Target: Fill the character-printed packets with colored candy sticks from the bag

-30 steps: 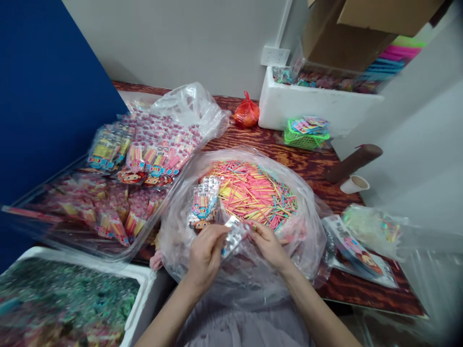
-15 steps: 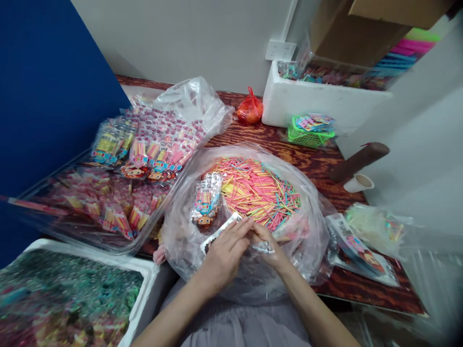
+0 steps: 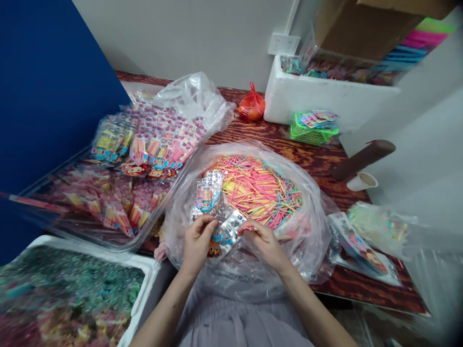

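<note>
My left hand [image 3: 197,242] pinches the left edge of a small printed packet [image 3: 231,230] with a clear plastic front and a cartoon face. Close to the packet's right side, my right hand [image 3: 265,245] is closed around a small bundle of thin sticks [image 3: 249,228], whose pinkish ends show at the fingertips. Both hands are over a large clear plastic bag [image 3: 311,241], rolled open and full of loose pink, yellow and blue sticks [image 3: 258,188]. Several similar packets [image 3: 208,190] lie in a stack on the bag's left side, just beyond my left hand.
On the left, a clear tray [image 3: 119,248] holds filled packets [image 3: 119,205]. A white foam box [image 3: 148,274] stands at the lower left, another foam box [image 3: 325,94] at the back. A green basket [image 3: 313,135], paper cup [image 3: 361,181] and more packaging [image 3: 365,250] are to the right.
My hands were together over the packet and have moved apart. The packet's printed front now shows between them, and the stick bundle is visible in my right hand.
</note>
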The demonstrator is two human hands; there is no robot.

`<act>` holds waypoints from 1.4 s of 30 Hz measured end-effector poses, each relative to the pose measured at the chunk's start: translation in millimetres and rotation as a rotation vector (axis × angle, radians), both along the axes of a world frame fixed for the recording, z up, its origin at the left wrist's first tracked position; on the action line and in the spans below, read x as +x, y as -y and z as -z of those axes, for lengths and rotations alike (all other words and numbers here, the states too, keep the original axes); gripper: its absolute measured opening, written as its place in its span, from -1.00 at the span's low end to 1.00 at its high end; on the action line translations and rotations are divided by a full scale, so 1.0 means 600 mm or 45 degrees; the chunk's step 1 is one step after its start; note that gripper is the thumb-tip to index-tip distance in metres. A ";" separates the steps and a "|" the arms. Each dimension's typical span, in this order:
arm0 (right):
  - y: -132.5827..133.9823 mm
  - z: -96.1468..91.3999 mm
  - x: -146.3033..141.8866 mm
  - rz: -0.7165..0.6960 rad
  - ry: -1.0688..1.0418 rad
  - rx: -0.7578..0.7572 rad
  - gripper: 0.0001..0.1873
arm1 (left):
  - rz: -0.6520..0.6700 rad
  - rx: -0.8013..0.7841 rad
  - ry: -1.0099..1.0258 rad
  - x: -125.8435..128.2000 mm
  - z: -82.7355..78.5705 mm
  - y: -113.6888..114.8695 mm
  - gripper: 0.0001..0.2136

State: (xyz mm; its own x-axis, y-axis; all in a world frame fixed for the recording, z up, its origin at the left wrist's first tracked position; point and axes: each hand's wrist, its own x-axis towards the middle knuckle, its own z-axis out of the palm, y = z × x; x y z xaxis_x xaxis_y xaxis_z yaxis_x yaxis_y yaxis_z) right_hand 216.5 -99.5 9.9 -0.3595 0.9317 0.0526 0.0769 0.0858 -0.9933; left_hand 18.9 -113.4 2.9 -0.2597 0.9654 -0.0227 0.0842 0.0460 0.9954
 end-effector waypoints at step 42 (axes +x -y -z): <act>-0.092 -0.070 -0.053 0.313 -0.754 -0.348 -0.76 | 0.126 -0.083 0.241 0.042 0.026 -0.010 -0.81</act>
State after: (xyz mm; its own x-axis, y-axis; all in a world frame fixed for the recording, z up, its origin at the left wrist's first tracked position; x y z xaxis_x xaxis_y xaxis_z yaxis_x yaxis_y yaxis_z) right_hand 184.6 -44.5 51.7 -0.1200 0.9901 -0.0733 -0.4990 -0.1240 -0.8577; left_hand 44.3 -107.1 -12.6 -0.1486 0.9809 -0.1252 -0.0966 0.1116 0.9890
